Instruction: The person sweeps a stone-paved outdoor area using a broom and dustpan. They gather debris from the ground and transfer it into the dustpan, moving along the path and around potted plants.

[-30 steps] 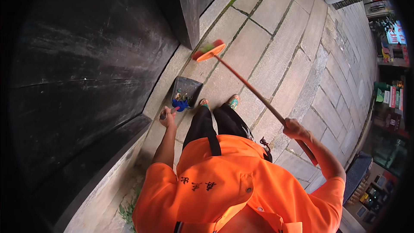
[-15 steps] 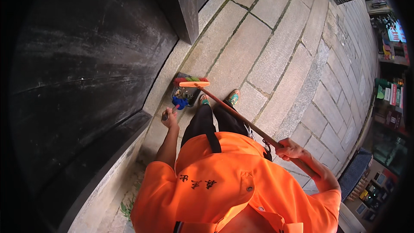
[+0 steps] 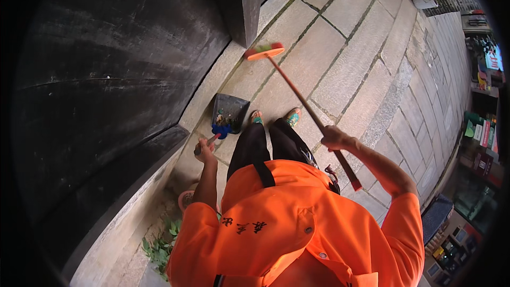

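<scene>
My right hand [image 3: 338, 137] is closed round the brown handle of a broom [image 3: 303, 99]. The broom's orange head with red and green bristles reaches ahead, over the paving beyond the dustpan. In my left hand [image 3: 204, 150] is the handle of a dark dustpan [image 3: 238, 106], which has a blue piece where handle and pan join. Litter [image 3: 227, 119] lies inside the pan, too small to name piece by piece. The pan is left of my feet, its open side facing ahead.
A dark panelled wall [image 3: 122, 69] runs along the left, with a stone ledge at its foot. Stone paving [image 3: 345, 82] stretches ahead and right. Behind my left arm are a pot [image 3: 185, 200] and a leafy plant [image 3: 161, 247]. Shop shelves [image 3: 481, 138] line the far right.
The broom head has moved forward and right, off the dustpan. My right hand has come forward and left with the handle. The dustpan has stayed nearly in place.
</scene>
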Available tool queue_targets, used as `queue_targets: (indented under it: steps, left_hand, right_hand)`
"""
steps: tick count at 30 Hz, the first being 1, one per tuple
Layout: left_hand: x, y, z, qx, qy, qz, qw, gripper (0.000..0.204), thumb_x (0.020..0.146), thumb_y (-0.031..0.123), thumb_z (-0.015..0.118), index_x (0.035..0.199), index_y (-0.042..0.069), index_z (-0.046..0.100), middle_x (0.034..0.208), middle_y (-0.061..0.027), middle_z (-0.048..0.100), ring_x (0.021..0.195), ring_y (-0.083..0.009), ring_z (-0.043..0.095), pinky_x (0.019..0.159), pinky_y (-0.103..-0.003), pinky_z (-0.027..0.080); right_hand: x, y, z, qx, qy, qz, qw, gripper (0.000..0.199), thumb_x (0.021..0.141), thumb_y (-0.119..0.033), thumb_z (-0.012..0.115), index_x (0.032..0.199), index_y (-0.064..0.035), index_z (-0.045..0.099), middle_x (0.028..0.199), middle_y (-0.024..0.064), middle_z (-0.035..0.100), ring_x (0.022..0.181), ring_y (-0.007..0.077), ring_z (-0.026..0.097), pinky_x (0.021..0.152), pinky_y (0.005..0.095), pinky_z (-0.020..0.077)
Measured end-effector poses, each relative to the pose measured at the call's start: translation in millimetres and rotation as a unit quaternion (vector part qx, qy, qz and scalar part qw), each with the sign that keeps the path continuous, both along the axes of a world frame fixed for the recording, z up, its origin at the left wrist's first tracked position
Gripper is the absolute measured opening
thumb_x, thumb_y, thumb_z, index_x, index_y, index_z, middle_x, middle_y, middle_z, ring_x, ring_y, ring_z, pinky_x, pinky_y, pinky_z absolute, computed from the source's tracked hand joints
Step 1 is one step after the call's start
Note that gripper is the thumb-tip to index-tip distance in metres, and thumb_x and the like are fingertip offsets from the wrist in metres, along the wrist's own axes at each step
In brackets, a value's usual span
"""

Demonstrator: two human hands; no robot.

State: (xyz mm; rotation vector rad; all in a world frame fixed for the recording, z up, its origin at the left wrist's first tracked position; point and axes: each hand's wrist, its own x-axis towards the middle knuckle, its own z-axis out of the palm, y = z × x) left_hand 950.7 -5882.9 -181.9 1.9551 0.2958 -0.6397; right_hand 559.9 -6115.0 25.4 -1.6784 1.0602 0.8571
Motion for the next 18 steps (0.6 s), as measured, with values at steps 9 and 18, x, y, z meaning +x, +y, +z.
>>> queue_targets:
  steps: [9,18]
  left_hand:
    - [29.0,5.0,-4.7,0.014,0.037,0.037,0.999,0.031,0.085,0.031,0.055,0.088,0.000,0.056,0.086,-0.0103,0.061,0.063,-0.0186,0.060,0.055,-0.025,0.050]
    - [-3.1,2.8,12.8,-0.018,-0.004,-0.049,0.999,0.027,0.084,0.025,0.055,0.084,-0.001,0.056,0.076,-0.0102,0.062,0.054,-0.0172,0.059,0.049,-0.024,0.047]
  right_hand:
    - [-10.3,49.4,93.2,0.070,-0.002,0.071,0.995,0.025,0.066,-0.013,0.052,0.082,0.0070,0.057,0.067,0.0242,0.059,0.062,0.0343,0.061,0.056,0.0394,0.0480]
    - [-43.2,18.7,101.2,0.018,0.044,-0.169,0.984,0.018,0.066,-0.012,0.051,0.071,0.0059,0.051,0.055,0.0153,0.055,0.047,0.0234,0.058,0.041,0.0349,0.0462]
